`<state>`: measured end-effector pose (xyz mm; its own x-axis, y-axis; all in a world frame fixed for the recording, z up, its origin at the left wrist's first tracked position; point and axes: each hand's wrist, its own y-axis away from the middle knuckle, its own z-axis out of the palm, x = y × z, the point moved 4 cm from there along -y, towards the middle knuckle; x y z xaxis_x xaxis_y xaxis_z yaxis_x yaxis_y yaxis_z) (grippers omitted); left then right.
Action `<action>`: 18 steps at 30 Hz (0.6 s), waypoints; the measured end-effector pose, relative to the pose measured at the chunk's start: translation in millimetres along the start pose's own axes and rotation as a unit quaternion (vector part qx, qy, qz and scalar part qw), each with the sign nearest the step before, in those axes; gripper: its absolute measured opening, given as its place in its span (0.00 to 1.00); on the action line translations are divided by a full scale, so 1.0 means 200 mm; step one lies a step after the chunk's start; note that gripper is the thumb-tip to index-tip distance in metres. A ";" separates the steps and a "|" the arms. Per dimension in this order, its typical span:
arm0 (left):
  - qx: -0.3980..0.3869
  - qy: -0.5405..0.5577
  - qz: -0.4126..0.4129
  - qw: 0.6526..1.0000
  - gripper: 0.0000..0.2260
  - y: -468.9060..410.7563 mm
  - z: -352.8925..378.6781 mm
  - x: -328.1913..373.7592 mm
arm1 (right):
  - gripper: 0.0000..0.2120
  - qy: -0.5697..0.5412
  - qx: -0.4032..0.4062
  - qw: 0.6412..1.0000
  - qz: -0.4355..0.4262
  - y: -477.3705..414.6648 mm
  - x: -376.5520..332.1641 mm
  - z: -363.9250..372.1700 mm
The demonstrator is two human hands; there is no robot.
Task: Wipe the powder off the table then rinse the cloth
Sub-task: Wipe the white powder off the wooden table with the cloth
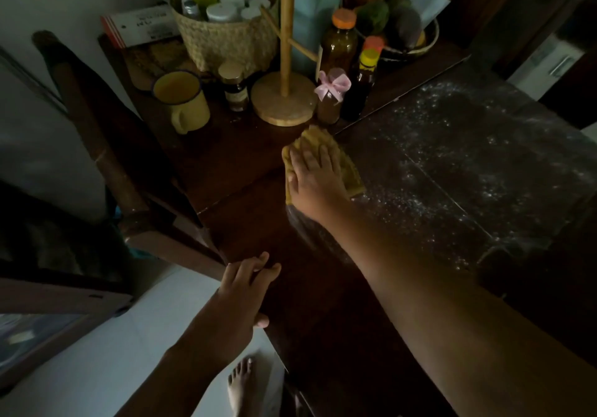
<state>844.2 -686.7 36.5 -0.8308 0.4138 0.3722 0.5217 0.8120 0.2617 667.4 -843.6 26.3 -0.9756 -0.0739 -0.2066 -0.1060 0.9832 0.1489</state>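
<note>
The right hand lies flat on the yellow cloth, fingers straight, pressing it on the dark table. The left hand rests at the table edge, fingers loose (holding nothing). White powder lies to the right. A pink-bow bottle and wooden stand are just behind the cloth.

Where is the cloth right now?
Head view, centre: the yellow cloth lies on the table under the right hand, just before the wooden stand, left of the powder.
</note>
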 end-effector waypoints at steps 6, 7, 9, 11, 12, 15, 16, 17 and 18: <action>-0.038 0.005 -0.017 0.999 0.38 0.01 -0.02 0.02 | 0.25 0.009 -0.044 0.993 -0.105 0.37 0.24 0.00; -0.037 0.004 -0.018 0.999 0.38 0.01 -0.01 0.02 | 0.25 0.011 -0.039 0.996 -0.080 0.36 0.31 -0.02; -0.015 0.001 -0.012 1.000 0.39 0.01 0.00 0.01 | 0.24 -0.008 -0.009 1.000 0.009 0.29 0.43 -0.07; -0.005 0.002 -0.013 1.000 0.40 0.01 0.00 0.01 | 0.25 -0.036 0.006 0.995 0.090 0.23 0.43 -0.08; -0.003 0.002 -0.018 1.000 0.39 0.00 0.00 0.02 | 0.25 -0.046 0.009 0.993 0.111 0.21 0.40 -0.07; -0.022 -0.005 -0.034 0.999 0.39 0.00 0.00 0.03 | 0.26 -0.053 0.021 0.998 0.033 0.21 0.18 -0.03; -0.014 -0.005 -0.029 0.999 0.39 -0.01 0.00 0.03 | 0.25 -0.057 0.009 0.998 -0.026 0.24 0.10 -0.01; -0.006 -0.003 -0.023 1.000 0.40 -0.01 0.00 0.02 | 0.24 -0.065 -0.014 0.994 -0.084 0.28 0.03 0.01; -0.002 0.001 -0.023 1.000 0.40 -0.01 0.00 0.02 | 0.24 -0.067 -0.040 0.988 -0.135 0.34 -0.03 0.03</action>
<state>839.5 -686.2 37.4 -0.8533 0.3754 0.3619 0.4841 0.8282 0.2824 667.2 -774.5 32.2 -0.8762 -0.3041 -0.3738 -0.3792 0.9139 0.1452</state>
